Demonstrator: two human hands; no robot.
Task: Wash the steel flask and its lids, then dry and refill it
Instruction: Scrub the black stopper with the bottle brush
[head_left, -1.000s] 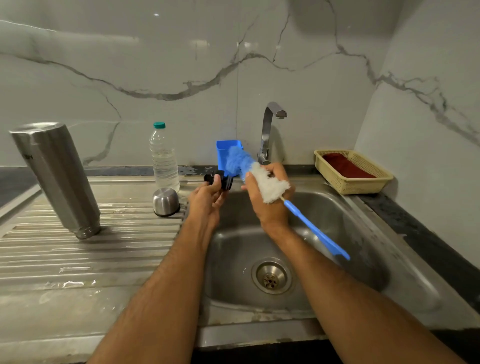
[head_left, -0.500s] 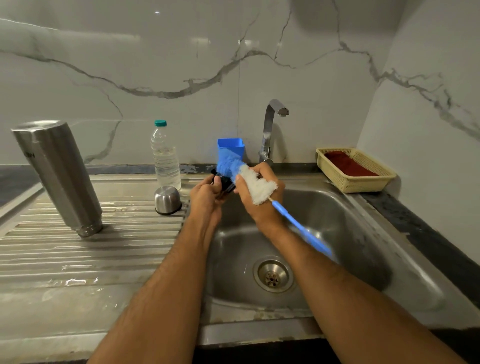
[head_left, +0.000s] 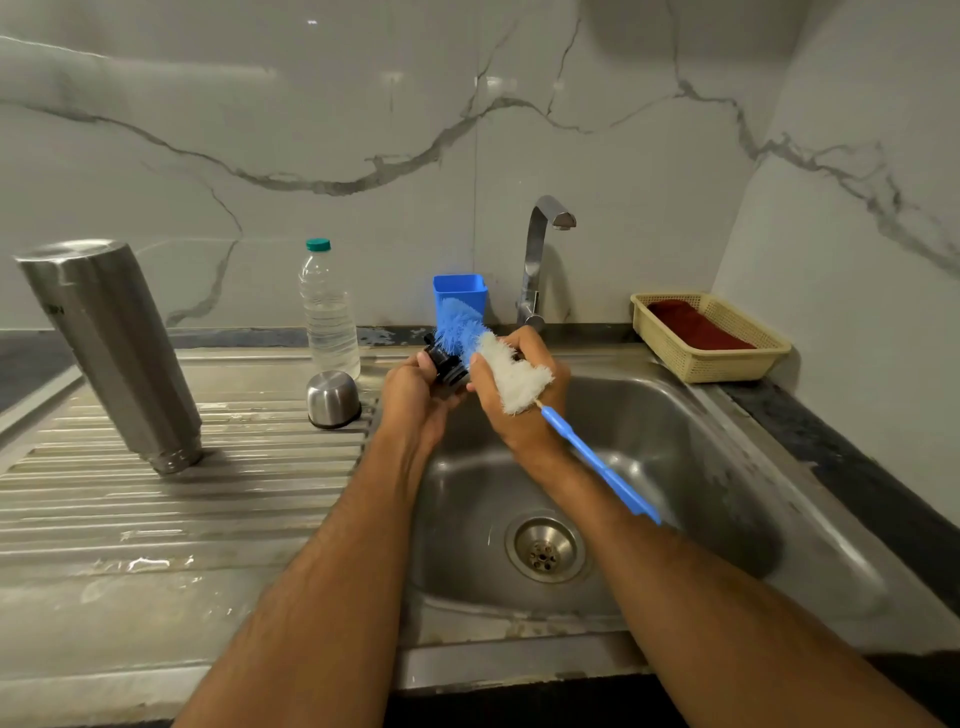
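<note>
Lid (head_left: 444, 364) half-hidden behind brush (head_left: 470, 332)

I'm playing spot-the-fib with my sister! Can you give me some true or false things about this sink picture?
1. The steel flask stands upside down on the draining board. True.
2. The left hand holds a black lid. True.
3. Water pours from the tap. False: no water is running.
4. The right hand holds a sponge. False: it grips a blue and white brush.
5. The plastic bottle has a green cap. True.

A home kitchen: steel sink (head_left: 727, 467), tap (head_left: 537, 260), marble-patterned wall tiles (head_left: 363, 130).
</note>
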